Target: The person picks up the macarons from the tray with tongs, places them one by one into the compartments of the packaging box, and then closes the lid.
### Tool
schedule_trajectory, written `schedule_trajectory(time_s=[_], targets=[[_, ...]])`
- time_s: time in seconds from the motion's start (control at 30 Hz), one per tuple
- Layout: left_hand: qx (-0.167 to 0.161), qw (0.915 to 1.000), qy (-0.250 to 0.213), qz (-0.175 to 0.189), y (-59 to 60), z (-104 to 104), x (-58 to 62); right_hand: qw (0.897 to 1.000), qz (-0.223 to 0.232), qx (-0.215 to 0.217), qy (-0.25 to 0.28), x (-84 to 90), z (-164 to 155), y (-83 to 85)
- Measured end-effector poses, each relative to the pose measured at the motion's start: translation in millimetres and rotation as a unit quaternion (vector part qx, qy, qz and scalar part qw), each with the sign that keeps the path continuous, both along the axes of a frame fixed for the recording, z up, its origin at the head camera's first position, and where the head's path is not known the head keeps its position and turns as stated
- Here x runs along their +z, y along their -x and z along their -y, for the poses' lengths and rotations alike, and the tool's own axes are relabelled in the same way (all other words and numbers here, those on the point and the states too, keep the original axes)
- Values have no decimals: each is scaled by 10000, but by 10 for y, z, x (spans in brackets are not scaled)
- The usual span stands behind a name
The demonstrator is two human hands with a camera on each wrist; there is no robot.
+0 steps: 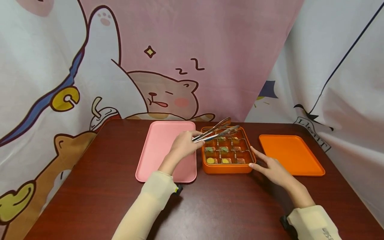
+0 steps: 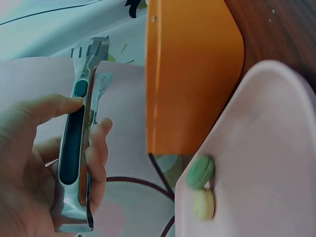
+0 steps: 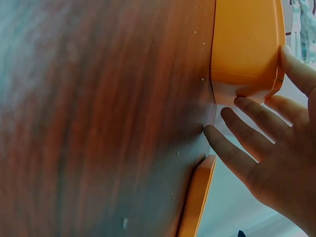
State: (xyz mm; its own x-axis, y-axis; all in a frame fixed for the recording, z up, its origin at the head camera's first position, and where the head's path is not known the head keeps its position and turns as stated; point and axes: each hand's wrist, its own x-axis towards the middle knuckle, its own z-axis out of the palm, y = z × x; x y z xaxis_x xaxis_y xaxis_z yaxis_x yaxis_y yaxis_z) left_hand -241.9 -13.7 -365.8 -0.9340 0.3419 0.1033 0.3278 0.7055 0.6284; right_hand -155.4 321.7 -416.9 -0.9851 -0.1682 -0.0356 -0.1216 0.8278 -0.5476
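Within the left grip (image 1: 183, 144) lie tongs (image 2: 73, 143), tips jutting beyond.

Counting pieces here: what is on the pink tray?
A green piece and a yellow piece, in the left wrist view; from the head camera, the left hand hides part of the tray.

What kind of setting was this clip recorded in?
Probably an indoor tabletop corner screened off for recording: cartoon-printed fabric hangs behind a reddish-brown table, which holds a pink tray and an orange compartment box.
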Motion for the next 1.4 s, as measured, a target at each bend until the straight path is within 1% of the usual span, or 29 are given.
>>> schedule_trajectory(time_s=[0.13,0.2,0.3,0.5,0.7,1.03,1.27,1.4], targets=[[-90,9989,-457,105,-59,162,32,10000,-45,30,-6,8,-7,-2],[-120,9983,-570,96,-91,245,38,10000,-66,41,-18,13,-6,-5],[-69,9982,-601,-32,-136,372,42,10000,-73,53,-32,19,-3,-7],[47,9981,-597,-163,-209,614,50,9999,-69,84,-19,25,0,-5],[191,9988,-419,-189,-253,838,-5,9999,-48,75,-50,36,3,-3],[422,9986,86,-312,-307,1157,-173,9999,-40,89,-49,17,3,-3],[519,9979,345,-154,-315,1321,-248,10000,4,55,-51,16,4,-1],[547,9968,562,-163,-311,1415,-288,10000,-4,45,-45,18,2,1]])
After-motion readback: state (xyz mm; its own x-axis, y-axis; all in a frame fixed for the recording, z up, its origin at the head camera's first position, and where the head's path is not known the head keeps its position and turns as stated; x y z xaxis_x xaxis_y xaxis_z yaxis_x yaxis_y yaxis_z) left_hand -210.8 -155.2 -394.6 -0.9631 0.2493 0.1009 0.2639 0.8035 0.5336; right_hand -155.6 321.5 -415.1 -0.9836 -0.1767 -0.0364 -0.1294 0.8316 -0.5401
